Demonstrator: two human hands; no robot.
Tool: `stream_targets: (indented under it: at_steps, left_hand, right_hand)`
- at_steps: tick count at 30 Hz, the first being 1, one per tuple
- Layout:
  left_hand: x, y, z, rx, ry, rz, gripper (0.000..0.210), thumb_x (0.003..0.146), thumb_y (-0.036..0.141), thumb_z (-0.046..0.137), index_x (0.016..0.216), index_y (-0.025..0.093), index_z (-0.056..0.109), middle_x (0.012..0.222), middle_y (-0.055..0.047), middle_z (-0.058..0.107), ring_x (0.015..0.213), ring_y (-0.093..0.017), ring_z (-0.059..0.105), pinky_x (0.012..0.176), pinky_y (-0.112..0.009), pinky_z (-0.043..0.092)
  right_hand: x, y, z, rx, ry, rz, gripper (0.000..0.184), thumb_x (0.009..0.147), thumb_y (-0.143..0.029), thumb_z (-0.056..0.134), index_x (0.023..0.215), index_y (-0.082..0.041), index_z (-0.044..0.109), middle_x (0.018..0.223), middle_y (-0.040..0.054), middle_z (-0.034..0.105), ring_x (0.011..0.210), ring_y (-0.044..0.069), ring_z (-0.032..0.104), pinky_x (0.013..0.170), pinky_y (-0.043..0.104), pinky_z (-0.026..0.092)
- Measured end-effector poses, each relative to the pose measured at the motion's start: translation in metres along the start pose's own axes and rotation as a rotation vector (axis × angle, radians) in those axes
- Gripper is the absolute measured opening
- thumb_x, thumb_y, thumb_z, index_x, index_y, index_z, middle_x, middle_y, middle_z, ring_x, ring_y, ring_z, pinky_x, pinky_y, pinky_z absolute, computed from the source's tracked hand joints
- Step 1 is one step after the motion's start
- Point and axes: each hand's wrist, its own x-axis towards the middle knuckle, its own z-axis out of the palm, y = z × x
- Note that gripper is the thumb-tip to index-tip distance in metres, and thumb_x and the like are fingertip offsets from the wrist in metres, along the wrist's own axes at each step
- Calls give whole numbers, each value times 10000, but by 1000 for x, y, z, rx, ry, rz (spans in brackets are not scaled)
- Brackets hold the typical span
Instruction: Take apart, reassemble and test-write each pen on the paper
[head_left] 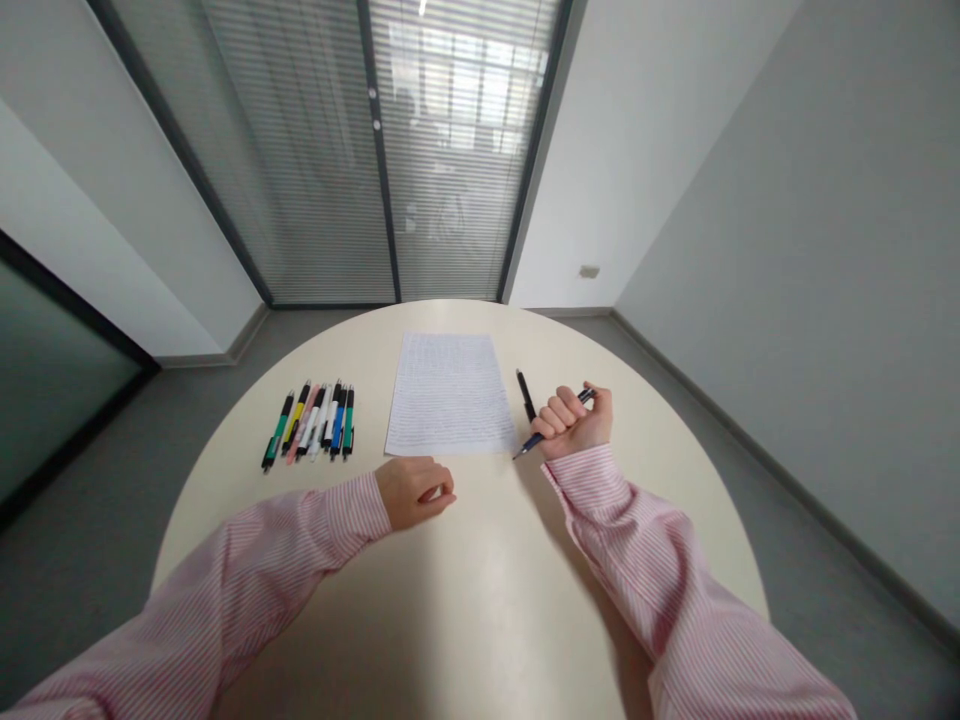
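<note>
My right hand (pixel 576 422) is wrapped round a dark blue pen (pixel 532 441). The pen slants, its tip toward the lower left, and my thumb rests at its upper end. Just behind that hand lies a black pen (pixel 524 392), its near end close to my fingers. A sheet of paper (pixel 450 395) covered in lines of writing lies between my hands, toward the far side. My left hand (pixel 414 490) rests with curled fingers at the sheet's near edge, and nothing shows in it.
A row of several pens (pixel 311 422), in green, yellow, pink, white, blue and black, lies on the left of the round cream table (pixel 480 600). Beyond the table stand a glass partition with blinds (pixel 457 200) and pale walls (pixel 810 250).
</note>
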Motion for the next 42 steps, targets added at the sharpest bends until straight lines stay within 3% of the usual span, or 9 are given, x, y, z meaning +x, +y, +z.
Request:
stream_targets:
  at_steps: [7, 13, 22, 26, 29, 32, 35, 39, 42]
  left_hand:
    - [3, 2, -1, 0, 8, -3, 167, 832, 267, 481, 727, 170, 568, 500, 43, 443, 493, -93, 430, 521, -208, 356]
    - [4, 3, -1, 14, 4, -2, 170, 834, 266, 475, 725, 170, 563, 501, 40, 450, 491, -95, 430, 519, -208, 355]
    - [5, 6, -1, 24, 46, -19, 170, 842, 265, 467, 745, 173, 572, 491, 40, 451, 482, -95, 429, 520, -208, 368]
    - [9, 13, 7, 38, 129, -7, 172, 849, 240, 462, 735, 163, 565, 531, 15, 490, 533, -113, 456, 552, -227, 394]
    - [16, 24, 15, 115, 148, 55, 169, 861, 214, 436, 786, 149, 573, 670, -41, 568, 635, -148, 490, 636, -281, 427]
    - [26, 36, 21, 168, 95, 52, 213, 855, 219, 448, 1007, 115, 558, 849, -92, 587, 765, -197, 502, 722, -346, 445]
    - [38, 42, 20, 163, 63, 4, 338, 855, 233, 455, 1162, 94, 483, 958, -122, 556, 881, -225, 493, 795, -374, 446]
    - [46, 42, 16, 193, 56, -31, 441, 851, 286, 479, 1254, 116, 421, 1128, -138, 511, 1032, -260, 442, 891, -416, 406]
    - [46, 41, 14, 222, 32, -77, 399, 860, 304, 469, 1231, 159, 451, 1169, -112, 514, 1048, -269, 431, 868, -423, 410]
  right_hand:
    - [2, 1, -4, -60, -13, 25, 567, 741, -654, 386, 429, -227, 182, 368, -96, 119, 326, 65, 51, 301, 206, 175]
    - [3, 1, -9, -35, 24, 73, 510, 754, -567, 382, 425, -231, 183, 365, -96, 103, 339, 73, 23, 297, 209, 168]
    - [4, 1, -9, -3, 35, 138, 526, 776, -601, 322, 426, -228, 202, 379, -96, 100, 353, 72, 23, 299, 214, 147]
    - [3, 0, -7, -2, 26, 122, 530, 777, -638, 349, 464, -214, 404, 379, -104, 108, 340, 70, 37, 291, 208, 146]
    - [4, 2, -6, -29, 26, 79, 383, 807, -534, 453, 813, -194, 627, 372, -122, 126, 312, 70, 68, 287, 188, 169]
    - [6, 5, -5, -15, 33, 54, 289, 812, -359, 521, 1013, -176, 619, 384, -107, 282, 313, 70, 271, 340, 176, 324]
    - [7, 6, -6, -4, 78, 45, 356, 805, -441, 491, 974, -165, 640, 598, -6, 572, 541, 116, 552, 525, 254, 497]
    - [4, 9, -9, -187, 145, 130, 636, 758, -681, 373, 909, -138, 668, 570, 38, 601, 453, 132, 538, 423, 276, 493]
    - [0, 17, -12, -455, 185, 139, 576, 683, -668, 521, 812, -128, 673, 579, 59, 622, 451, 137, 548, 367, 253, 480]
